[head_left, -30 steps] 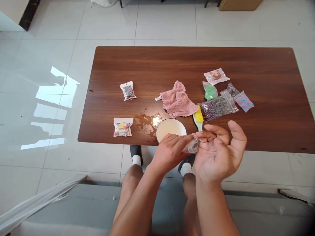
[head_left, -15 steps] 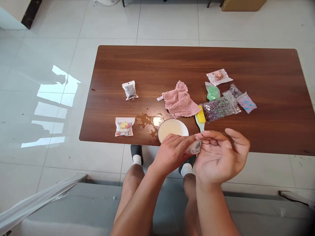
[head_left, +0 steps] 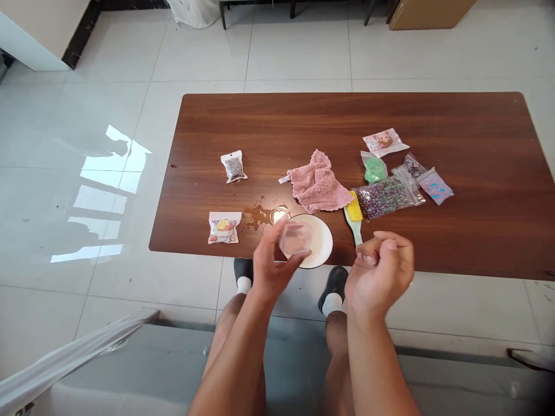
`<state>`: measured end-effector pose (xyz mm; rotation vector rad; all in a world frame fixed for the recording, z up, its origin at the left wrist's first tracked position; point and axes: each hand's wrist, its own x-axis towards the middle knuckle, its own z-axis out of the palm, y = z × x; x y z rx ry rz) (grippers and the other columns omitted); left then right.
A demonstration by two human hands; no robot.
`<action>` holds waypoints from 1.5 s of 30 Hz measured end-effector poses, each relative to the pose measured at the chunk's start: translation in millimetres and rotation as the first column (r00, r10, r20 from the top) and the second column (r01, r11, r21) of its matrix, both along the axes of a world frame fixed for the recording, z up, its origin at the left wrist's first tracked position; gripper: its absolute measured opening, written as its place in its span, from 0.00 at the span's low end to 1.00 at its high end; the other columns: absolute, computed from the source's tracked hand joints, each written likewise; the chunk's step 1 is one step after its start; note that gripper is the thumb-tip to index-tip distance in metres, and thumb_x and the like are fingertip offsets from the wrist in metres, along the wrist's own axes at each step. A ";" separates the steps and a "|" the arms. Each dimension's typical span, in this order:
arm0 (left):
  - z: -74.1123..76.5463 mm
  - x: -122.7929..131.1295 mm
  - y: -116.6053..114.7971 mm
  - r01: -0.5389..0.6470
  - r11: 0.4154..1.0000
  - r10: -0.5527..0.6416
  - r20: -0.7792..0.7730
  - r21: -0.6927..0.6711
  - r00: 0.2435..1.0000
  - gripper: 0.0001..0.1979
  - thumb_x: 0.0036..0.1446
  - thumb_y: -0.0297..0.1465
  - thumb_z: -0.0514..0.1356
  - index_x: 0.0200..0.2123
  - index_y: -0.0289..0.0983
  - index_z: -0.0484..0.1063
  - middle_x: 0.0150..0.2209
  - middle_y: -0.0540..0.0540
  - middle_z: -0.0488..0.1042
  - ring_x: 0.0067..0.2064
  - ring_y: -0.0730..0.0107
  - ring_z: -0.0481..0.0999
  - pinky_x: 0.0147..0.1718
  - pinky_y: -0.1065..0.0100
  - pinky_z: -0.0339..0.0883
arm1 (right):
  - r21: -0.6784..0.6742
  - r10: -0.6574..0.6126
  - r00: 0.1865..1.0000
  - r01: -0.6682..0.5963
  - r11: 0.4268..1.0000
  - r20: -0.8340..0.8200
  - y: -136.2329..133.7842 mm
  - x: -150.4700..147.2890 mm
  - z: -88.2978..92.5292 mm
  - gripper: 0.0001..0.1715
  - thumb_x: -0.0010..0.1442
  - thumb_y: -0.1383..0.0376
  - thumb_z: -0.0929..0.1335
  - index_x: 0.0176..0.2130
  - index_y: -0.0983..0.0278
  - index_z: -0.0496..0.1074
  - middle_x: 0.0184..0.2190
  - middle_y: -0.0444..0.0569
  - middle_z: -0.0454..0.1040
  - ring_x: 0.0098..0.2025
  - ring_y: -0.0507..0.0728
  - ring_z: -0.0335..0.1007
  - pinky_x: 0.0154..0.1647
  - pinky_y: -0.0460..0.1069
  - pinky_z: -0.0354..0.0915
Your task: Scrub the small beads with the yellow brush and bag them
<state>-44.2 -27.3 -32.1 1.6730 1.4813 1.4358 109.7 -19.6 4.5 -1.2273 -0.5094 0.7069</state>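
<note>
My left hand [head_left: 274,260] grips a small clear plastic cup [head_left: 296,238] between thumb and fingers, over the white bowl [head_left: 324,248] at the table's front edge. Pale liquid shows in the bowl. To the right, my right hand [head_left: 380,268] is turned palm up with its fingers curled in. Whatever lies inside them, if anything, is hidden. Nearest to it is a brush [head_left: 354,215] with yellow bristles and a pale handle. A pink cloth [head_left: 318,185] lies crumpled behind the bowl, touching the brush head.
On the brown table [head_left: 269,118] are a bag of dark beads [head_left: 385,196], a bag of green beads [head_left: 373,169] and several small packets at the right. Left stand a grey-filled packet [head_left: 234,167] and a cartoon packet [head_left: 224,227]. Spilled water [head_left: 260,216] wets the wood beside the bowl.
My left hand has moved left, away from my right hand, bringing the clear cup over the bowl. My right hand's fingers have curled closed from a cupped, open palm.
</note>
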 end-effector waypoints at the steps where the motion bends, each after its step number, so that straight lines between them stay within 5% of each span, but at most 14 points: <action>1: -2.5 -5.5 2.5 -0.066 0.998 0.066 0.011 0.012 0.998 0.34 0.62 0.48 0.66 0.67 0.42 0.63 0.50 0.42 0.81 0.49 0.62 0.84 0.48 0.61 0.79 | -0.033 0.036 0.999 -0.037 0.999 -0.017 0.1 1.3 -4.8 0.05 0.62 0.62 0.69 0.35 0.62 0.74 0.18 0.36 0.61 0.23 0.49 0.54 0.28 0.45 0.55; 4: -11.6 -23.7 13.6 -0.199 0.980 0.198 0.042 0.010 0.979 0.37 0.59 0.47 0.69 0.66 0.42 0.64 0.55 0.40 0.78 0.52 0.61 0.82 0.53 0.60 0.76 | -0.132 0.146 0.988 -0.152 0.980 -0.054 0.9 4.1 -19.0 0.08 0.61 0.61 0.70 0.39 0.62 0.74 0.24 0.40 0.72 0.29 0.51 0.64 0.34 0.46 0.61; 15: -47.6 -45.4 49.9 -0.271 0.858 0.327 0.057 -0.437 0.943 0.35 0.59 0.35 0.68 0.67 0.45 0.63 0.64 0.41 0.70 0.63 0.60 0.73 0.60 0.60 0.69 | -0.310 0.262 0.965 -0.241 0.920 0.027 -8.0 -2.7 -34.2 0.10 0.64 0.59 0.70 0.42 0.61 0.76 0.37 0.46 0.80 0.43 0.56 0.75 0.50 0.53 0.66; 23: -51.5 -26.6 57.5 -0.137 0.877 0.260 0.215 -0.460 0.941 0.38 0.61 0.30 0.65 0.70 0.44 0.55 0.63 0.40 0.70 0.61 0.64 0.75 0.63 0.62 0.68 | -0.408 0.421 0.895 -0.333 0.850 0.145 -11.6 12.4 -36.5 0.14 0.66 0.55 0.68 0.46 0.60 0.76 0.47 0.51 0.80 0.52 0.60 0.76 0.55 0.57 0.68; 31: -55.8 -22.3 55.6 -0.132 0.813 0.175 0.023 -0.567 0.984 0.39 0.61 0.26 0.61 0.73 0.45 0.52 0.64 0.41 0.72 0.64 0.58 0.72 0.64 0.54 0.65 | -0.519 0.530 0.798 -0.335 0.786 0.287 -16.4 19.9 -33.5 0.17 0.66 0.56 0.66 0.50 0.60 0.75 0.52 0.54 0.78 0.53 0.63 0.76 0.56 0.60 0.69; 38: -51.4 -23.5 55.6 -0.062 0.824 0.100 0.038 -0.563 0.994 0.38 0.63 0.27 0.60 0.73 0.47 0.52 0.67 0.42 0.70 0.66 0.58 0.71 0.66 0.53 0.63 | -0.569 0.597 0.741 -0.360 0.739 0.307 -16.6 28.3 -31.6 0.17 0.67 0.57 0.65 0.51 0.60 0.74 0.53 0.54 0.78 0.53 0.62 0.76 0.56 0.59 0.70; 42: -28.2 -21.9 43.5 -0.194 0.941 0.150 -0.172 -0.276 0.974 0.25 0.64 0.24 0.53 0.63 0.41 0.67 0.62 0.40 0.72 0.62 0.61 0.74 0.62 0.56 0.68 | -0.581 0.612 0.725 -0.362 0.729 0.316 -14.1 31.2 -31.2 0.16 0.67 0.58 0.65 0.50 0.60 0.74 0.51 0.54 0.79 0.51 0.62 0.77 0.55 0.60 0.71; 45: -8.8 -5.3 29.2 0.039 0.993 -0.081 -0.416 -0.108 0.906 0.19 0.62 0.19 0.50 0.49 0.40 0.74 0.46 0.44 0.79 0.50 0.63 0.77 0.52 0.60 0.72 | -0.583 0.625 0.715 -0.375 0.721 0.313 -13.5 33.2 -31.1 0.15 0.67 0.58 0.65 0.50 0.59 0.74 0.49 0.52 0.80 0.50 0.62 0.78 0.54 0.59 0.71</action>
